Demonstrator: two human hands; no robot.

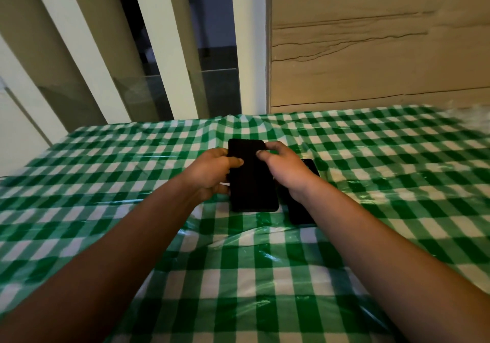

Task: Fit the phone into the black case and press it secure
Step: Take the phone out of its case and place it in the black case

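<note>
Both hands, left hand [212,173] and right hand [285,167], grip a black slab [252,181], phone or case unclear, thumbs pressing its face, toward the worktop's [106,183] far edge; another black slab [302,210] lies just right

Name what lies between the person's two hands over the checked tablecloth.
In the head view, a flat black slab, phone or case, sits between the left hand and right hand, gripped by both.
</note>
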